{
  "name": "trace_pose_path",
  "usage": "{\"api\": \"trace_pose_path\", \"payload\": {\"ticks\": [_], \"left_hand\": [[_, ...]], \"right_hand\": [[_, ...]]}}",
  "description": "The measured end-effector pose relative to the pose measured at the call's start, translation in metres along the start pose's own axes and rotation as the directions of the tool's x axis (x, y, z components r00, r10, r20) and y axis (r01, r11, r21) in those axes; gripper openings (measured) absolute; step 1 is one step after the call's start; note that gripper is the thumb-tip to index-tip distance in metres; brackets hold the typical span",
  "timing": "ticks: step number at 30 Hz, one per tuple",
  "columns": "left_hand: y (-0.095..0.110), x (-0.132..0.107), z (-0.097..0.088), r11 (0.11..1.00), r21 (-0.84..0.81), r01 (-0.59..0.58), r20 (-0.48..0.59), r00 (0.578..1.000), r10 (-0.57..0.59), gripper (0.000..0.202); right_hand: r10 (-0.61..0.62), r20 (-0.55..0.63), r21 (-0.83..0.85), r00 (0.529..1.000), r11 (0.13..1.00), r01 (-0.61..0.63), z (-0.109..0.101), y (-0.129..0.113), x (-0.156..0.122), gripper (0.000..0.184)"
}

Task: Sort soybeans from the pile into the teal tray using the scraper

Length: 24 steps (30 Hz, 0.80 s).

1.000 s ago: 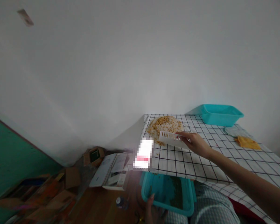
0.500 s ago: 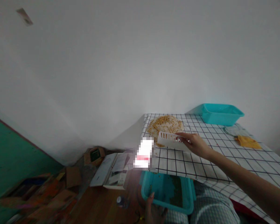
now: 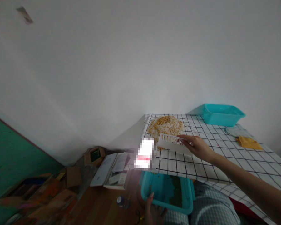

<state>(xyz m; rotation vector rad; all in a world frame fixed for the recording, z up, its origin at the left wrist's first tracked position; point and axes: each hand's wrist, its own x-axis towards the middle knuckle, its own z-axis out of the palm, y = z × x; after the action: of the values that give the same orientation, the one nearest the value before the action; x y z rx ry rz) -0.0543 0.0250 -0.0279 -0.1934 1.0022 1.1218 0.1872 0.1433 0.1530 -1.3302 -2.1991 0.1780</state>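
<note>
My right hand (image 3: pixel 196 146) grips the edge of a white slotted plastic piece (image 3: pixel 170 143), held on its side over the table. Behind that piece, soybean-like yellow beans (image 3: pixel 164 123) lie scattered on a round pale mat (image 3: pixel 178 126). A few beans also lie at the white piece's left end. Low at the table's front edge, my left hand (image 3: pixel 150 207) holds the near rim of a turquoise tub (image 3: pixel 152 187), its thumb over the rim. Something greenish-brown covers part of the tub's right side inside. The left fingers are mostly hidden under the tub.
A second turquoise basin (image 3: pixel 222 115) stands at the back of the checked tablecloth (image 3: pixel 208 134). Beside it are a clear lid-like item (image 3: pixel 231 130) and a yellow cloth (image 3: pixel 249 142). An open white box (image 3: pixel 114 178) and cardboard boxes (image 3: pixel 72 178) lie on the floor at left.
The white slotted piece and my right hand have shifted slightly toward the table's front edge. The turquoise tub in my left hand has moved very slightly left.
</note>
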Motion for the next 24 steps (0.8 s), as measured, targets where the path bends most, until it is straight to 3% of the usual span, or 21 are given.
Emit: {"api": "trace_pose_path", "payload": {"ticks": [11, 19, 24], "left_hand": [[-0.002, 0.011, -0.007, 1.000, -0.005, -0.017, -0.008, 1.000, 0.017, 0.055], [-0.002, 0.011, -0.005, 1.000, 0.011, -0.019, -0.020, 1.000, 0.020, 0.049], [-0.002, 0.010, -0.004, 1.000, -0.006, 0.007, -0.022, 1.000, -0.007, 0.048]], "right_hand": [[0.009, 0.005, 0.053, 1.000, 0.999, -0.009, -0.002, -0.001, -0.005, 0.035], [0.025, -0.056, 0.043, 0.998, 0.999, -0.023, 0.001, 0.006, -0.003, 0.034], [0.021, -0.007, 0.021, 1.000, 1.000, -0.021, 0.002, 0.001, -0.003, 0.035]]}}
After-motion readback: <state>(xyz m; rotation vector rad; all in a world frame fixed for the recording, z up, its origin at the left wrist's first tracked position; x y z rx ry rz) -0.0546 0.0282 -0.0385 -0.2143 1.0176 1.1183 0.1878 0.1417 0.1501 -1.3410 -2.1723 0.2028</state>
